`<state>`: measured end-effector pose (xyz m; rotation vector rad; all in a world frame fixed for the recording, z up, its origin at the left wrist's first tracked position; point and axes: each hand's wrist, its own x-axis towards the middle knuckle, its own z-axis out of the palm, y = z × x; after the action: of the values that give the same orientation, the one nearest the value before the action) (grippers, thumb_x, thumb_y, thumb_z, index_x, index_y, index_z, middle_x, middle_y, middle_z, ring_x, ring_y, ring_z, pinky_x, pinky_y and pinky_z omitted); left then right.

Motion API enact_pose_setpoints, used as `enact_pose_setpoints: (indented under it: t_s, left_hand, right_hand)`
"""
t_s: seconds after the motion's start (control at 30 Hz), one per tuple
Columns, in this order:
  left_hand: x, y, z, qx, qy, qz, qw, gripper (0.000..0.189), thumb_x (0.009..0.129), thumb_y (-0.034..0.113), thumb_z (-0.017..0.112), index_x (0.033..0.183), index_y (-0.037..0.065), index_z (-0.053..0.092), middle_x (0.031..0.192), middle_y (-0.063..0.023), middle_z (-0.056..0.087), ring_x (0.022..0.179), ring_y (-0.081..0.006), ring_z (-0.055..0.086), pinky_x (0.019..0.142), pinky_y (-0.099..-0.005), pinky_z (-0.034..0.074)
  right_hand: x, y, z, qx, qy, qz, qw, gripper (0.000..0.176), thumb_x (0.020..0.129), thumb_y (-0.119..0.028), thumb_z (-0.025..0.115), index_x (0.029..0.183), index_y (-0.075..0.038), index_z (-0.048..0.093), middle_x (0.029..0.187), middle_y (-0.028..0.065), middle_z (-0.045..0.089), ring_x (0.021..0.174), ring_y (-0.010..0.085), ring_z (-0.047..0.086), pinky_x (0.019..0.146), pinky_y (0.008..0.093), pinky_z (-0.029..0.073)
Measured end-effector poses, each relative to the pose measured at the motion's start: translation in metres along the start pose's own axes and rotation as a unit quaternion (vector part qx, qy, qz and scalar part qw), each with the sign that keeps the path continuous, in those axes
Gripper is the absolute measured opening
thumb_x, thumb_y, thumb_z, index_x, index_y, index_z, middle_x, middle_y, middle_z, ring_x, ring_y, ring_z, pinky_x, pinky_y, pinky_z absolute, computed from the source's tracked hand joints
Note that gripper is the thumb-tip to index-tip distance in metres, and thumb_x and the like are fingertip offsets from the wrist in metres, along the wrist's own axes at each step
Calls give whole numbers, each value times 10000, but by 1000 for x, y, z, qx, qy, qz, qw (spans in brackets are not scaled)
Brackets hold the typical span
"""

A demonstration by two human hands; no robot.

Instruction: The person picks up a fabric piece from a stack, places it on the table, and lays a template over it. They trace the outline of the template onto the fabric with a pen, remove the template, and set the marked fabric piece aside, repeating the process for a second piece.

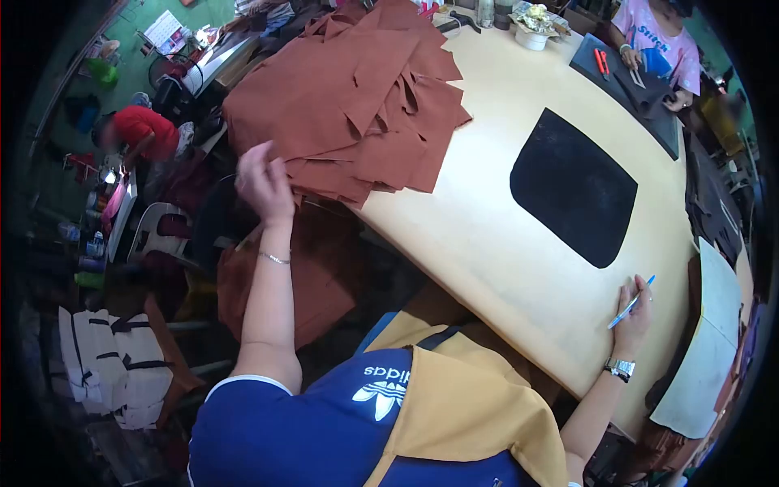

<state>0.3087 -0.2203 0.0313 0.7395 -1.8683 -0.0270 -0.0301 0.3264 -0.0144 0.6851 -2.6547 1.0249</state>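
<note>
My left hand (265, 185) is raised at the near left edge of a big heap of rust-brown cut fabric pieces (349, 97), its fingers loosely apart and slightly blurred, with nothing visible in them. On the right side of the table, my right hand (635, 315) is closed around a blue-and-white pen (630, 303). Its wrist wears a metal watch. Beyond that hand, a black flat panel with rounded lower corners (576, 187) lies on the pale tabletop (454, 243).
More brown fabric (284, 280) hangs below the table's left edge. A co-worker (661, 49) holds scissors over a dark cutting mat (600, 65) with a red cutter (601, 62). A white tub (533, 36) stands at the far edge. Another person (142, 130) bends over a workstation at left.
</note>
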Motion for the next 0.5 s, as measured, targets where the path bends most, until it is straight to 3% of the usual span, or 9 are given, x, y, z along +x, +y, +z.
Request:
enact_pose_setpoints:
  t_s: [0.07, 0.1, 0.17, 0.27, 0.37, 0.4, 0.43, 0.47, 0.5]
  left_hand:
    - [23, 67, 28, 231, -215, 99, 944, 351, 859, 442, 634, 995, 121, 679, 1038, -58, 619, 1059, -256, 550, 901, -431, 383]
    - [21, 72, 47, 232, -215, 76, 946, 424, 822, 513, 656, 994, 126, 682, 1015, -35, 610, 1065, -245, 539, 917, -461, 362]
    - [21, 68, 81, 210, -199, 39, 956, 426, 846, 512, 622, 1009, 119, 651, 984, -70, 618, 1020, -284, 562, 909, -476, 370]
    - [32, 65, 125, 108, -138, -50, 983, 375, 898, 432, 588, 1039, 85, 614, 961, -118, 644, 943, -312, 613, 800, -468, 451]
    - [42, 107, 138, -11, -64, -69, 995, 282, 929, 308, 568, 1065, 61, 583, 932, -149, 659, 835, -342, 645, 653, -458, 495]
    - [42, 122, 145, -83, -15, 43, 995, 197, 936, 205, 556, 1075, 70, 593, 924, -140, 666, 756, -347, 644, 587, -430, 516]
    - [41, 146, 147, -144, -40, 113, 982, 181, 936, 180, 551, 1080, 81, 598, 915, -131, 664, 749, -332, 646, 589, -423, 522]
    - [37, 175, 148, -204, -60, 183, 960, 172, 936, 154, 545, 1085, 92, 603, 906, -123, 662, 743, -317, 648, 591, -417, 528]
    - [30, 204, 146, -261, -78, 251, 929, 171, 935, 129, 540, 1090, 103, 608, 898, -114, 659, 736, -302, 650, 594, -410, 533]
  right_hand:
    - [0, 5, -1, 20, 4, 10, 1000, 368, 867, -75, 672, 1215, 5, 583, 1174, 177, 616, 1106, 277, 595, 949, 361, 475]
    - [-1, 4, -2, 25, 5, 16, 1000, 368, 863, -74, 676, 1210, 5, 586, 1177, 176, 614, 1108, 277, 594, 949, 361, 475]
    - [-1, 1, -2, 34, 9, 28, 999, 368, 853, -73, 683, 1201, 5, 593, 1183, 173, 610, 1111, 277, 591, 950, 361, 474]
    - [-2, 9, 1, 26, 16, 23, 999, 370, 851, -87, 690, 1197, 5, 597, 1173, 169, 614, 1119, 267, 584, 959, 354, 466]
    - [-2, 9, -1, 82, 21, 54, 995, 350, 897, -115, 635, 1226, -9, 578, 1200, 152, 609, 1132, 249, 577, 976, 345, 456]
    - [-3, 13, 1, 136, 46, 53, 988, 346, 927, -155, 605, 1239, -12, 564, 1219, 139, 606, 1141, 234, 573, 980, 340, 450]
    - [-3, 14, 1, 189, 70, 49, 978, 346, 957, -195, 575, 1252, -15, 550, 1237, 126, 602, 1151, 219, 570, 984, 334, 445]
    - [-1, 13, 3, 425, 68, 117, 895, 349, 916, -116, 604, 1255, -43, 563, 1242, 141, 598, 1163, 244, 566, 1000, 353, 443]
    - [0, 4, 4, 634, 63, 169, 752, 389, 874, -37, 632, 1258, -70, 576, 1247, 156, 595, 1176, 269, 563, 1016, 372, 441]
